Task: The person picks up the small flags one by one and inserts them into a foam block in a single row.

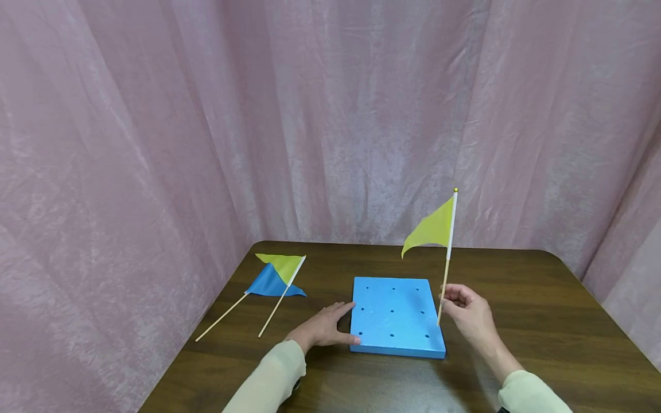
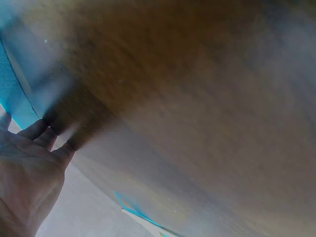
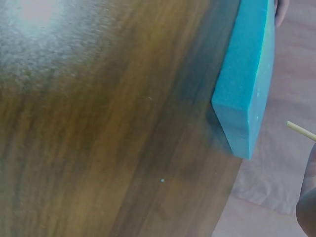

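Note:
A blue foam board (image 1: 379,318) with several small holes in rows lies flat on the table. My left hand (image 1: 325,327) rests at its left edge, thumb on the near left corner and fingers spread along the side. On the right, my right hand (image 1: 471,314) pinches the wooden stick of a yellow pennant flag (image 1: 434,226), held nearly upright with its cloth pointing left. The stick's lower tip (image 3: 296,127) hangs apart from the board in the right wrist view. The left wrist view shows the left fingers (image 2: 37,129) by the board's side.
Left of the board, another yellow flag (image 1: 283,265) lies partly over a blue flag (image 1: 267,281), their sticks pointing toward the near side. The dark wooden table (image 1: 330,258) has rounded far corners, and a pink curtain (image 1: 330,126) hangs behind it.

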{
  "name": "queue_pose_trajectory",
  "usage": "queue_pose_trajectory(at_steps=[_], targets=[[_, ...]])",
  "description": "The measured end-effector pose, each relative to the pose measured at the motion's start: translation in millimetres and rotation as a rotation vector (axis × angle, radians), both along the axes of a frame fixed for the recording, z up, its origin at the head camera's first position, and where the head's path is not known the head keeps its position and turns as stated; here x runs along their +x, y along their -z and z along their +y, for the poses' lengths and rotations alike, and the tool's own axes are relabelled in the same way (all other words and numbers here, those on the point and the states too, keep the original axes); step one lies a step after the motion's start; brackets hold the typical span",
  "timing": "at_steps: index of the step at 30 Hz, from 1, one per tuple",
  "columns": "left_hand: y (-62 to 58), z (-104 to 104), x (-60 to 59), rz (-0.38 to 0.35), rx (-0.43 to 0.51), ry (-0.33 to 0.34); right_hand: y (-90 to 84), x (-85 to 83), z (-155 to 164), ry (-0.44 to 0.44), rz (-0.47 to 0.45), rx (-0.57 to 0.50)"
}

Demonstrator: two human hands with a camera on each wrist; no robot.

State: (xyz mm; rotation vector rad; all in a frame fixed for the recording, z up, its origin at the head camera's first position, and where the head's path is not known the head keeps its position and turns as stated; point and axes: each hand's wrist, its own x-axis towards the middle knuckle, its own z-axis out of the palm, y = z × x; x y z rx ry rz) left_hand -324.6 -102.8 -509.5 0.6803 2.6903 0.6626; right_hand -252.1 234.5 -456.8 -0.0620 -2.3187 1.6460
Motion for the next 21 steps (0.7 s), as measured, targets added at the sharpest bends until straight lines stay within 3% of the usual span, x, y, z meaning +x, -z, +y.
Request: queue_pose_trajectory(at_steps=[10,21], targets=[[1.6,0.2,-2.8,-0.006,-0.002,0.007,10.3,2.7,-11.1,0.021,0.041,0.04],[0.4,-0.4,-2.6,-0.008,-0.005,0.007,20.0,4.0,-20.2,0.024,-0.008,0.075]])
